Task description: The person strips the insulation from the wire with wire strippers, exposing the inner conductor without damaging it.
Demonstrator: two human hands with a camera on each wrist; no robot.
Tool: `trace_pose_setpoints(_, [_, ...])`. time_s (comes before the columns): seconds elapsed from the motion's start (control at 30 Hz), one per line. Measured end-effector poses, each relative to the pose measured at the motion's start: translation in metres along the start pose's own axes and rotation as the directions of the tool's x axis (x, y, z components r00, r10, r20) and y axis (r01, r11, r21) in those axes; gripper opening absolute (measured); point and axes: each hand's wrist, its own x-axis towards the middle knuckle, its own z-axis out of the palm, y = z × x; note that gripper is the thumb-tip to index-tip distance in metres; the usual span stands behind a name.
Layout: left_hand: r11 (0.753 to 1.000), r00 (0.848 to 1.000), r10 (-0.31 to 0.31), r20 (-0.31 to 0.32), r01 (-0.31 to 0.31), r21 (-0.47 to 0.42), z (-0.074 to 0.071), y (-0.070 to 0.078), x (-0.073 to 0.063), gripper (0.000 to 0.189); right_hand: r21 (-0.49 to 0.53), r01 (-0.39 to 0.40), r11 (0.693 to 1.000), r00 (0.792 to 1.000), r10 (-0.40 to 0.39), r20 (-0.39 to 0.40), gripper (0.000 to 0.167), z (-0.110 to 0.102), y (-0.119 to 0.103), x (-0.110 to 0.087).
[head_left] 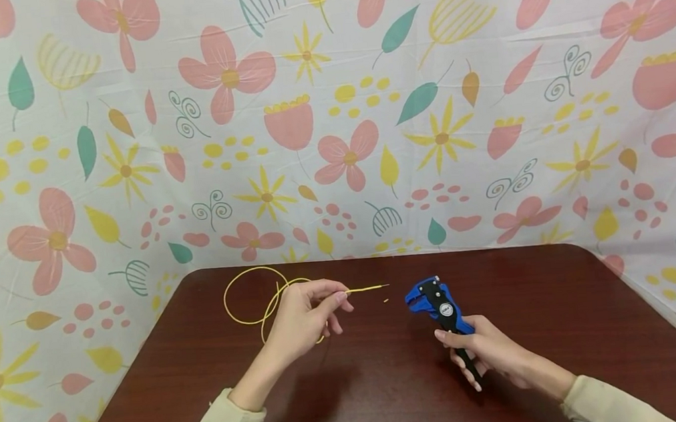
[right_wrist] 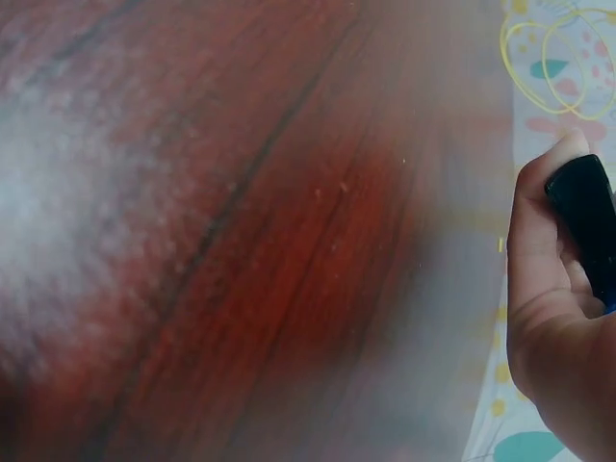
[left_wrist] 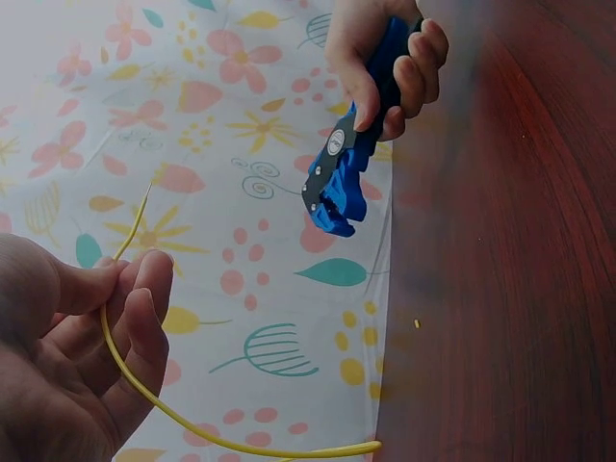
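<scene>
yellow wire (head_left: 364,289) is pinched in the left grip (head_left: 310,310), bare tip (head_left: 385,285) beyond it; wire strippers (head_left: 445,309) are clasped in the right grip (head_left: 496,352).

Pink-and-yellow floral cloth (head_left: 335,77) behind a dark reddish-brown table (head_left: 394,373)

Left hand (left_wrist: 72,342) pinches yellow wire (left_wrist: 144,390), tip (left_wrist: 147,191) seemingly bare.

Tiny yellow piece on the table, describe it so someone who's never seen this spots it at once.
On the dark reddish table, look between the left hand and the right hand. In the head view, just below the bare tip of the yellow wire, lies the tiny yellow piece. It is a loose, short stub; the yellow wire is long, looped and pinched in the left hand.
</scene>
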Motion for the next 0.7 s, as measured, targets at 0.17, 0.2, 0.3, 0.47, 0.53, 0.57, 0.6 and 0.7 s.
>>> trace_pose_setpoints(0.17, [1.000, 1.000, -0.003, 0.000, 0.003, 0.001, 0.0005, -0.0010, -0.0003, 0.012, 0.012, 0.013, 1.000, 1.000, -0.014, 0.020, 0.048, -0.0003, -0.0004, 0.0014])
trace_pose_setpoints(0.2, [1.000, 1.000, -0.005, 0.000, 0.005, 0.002, 0.0006, -0.0012, -0.0004, 0.012, 0.011, 0.017, 1.000, 1.000, -0.017, 0.026, 0.048, -0.0001, -0.0003, 0.0017])
trace_pose_setpoints(0.3, [1.000, 1.000, -0.009, 0.000, 0.009, -0.003, 0.0008, -0.0017, -0.0006, 0.012, 0.010, 0.027, 1.000, 0.999, -0.027, 0.037, 0.046, 0.0007, -0.0002, 0.0021])
trace_pose_setpoints(0.47, [1.000, 1.000, -0.008, 0.000, 0.008, -0.004, 0.0007, -0.0021, -0.0006, 0.012, 0.003, 0.050, 0.999, 0.998, -0.050, 0.044, 0.043, 0.0014, -0.0003, 0.0004])
trace_pose_setpoints(0.53, [1.000, 1.000, -0.008, 0.000, 0.008, 0.000, 0.0006, -0.0023, -0.0007, 0.012, -0.002, 0.064, 0.998, 0.997, -0.064, 0.053, 0.042, 0.0014, -0.0008, -0.0006])
trace_pose_setpoints(0.57, [1.000, 1.000, -0.010, -0.001, 0.010, 0.002, 0.0007, -0.0025, -0.0008, 0.012, -0.005, 0.071, 0.997, 0.996, -0.070, 0.057, 0.040, 0.0012, -0.0012, -0.0011])
trace_pose_setpoints(0.6, [1.000, 1.000, -0.011, -0.001, 0.011, 0.003, 0.0008, -0.0027, -0.0008, 0.012, -0.008, 0.076, 0.997, 0.995, -0.076, 0.060, 0.038, 0.0012, -0.0014, -0.0015])
trace_pose_setpoints(0.7, [1.000, 1.000, -0.015, -0.004, 0.015, 0.003, 0.0007, -0.0017, -0.0012, 0.012, -0.010, 0.088, 0.996, 0.994, -0.087, 0.067, 0.034, 0.0012, -0.0022, -0.0025])
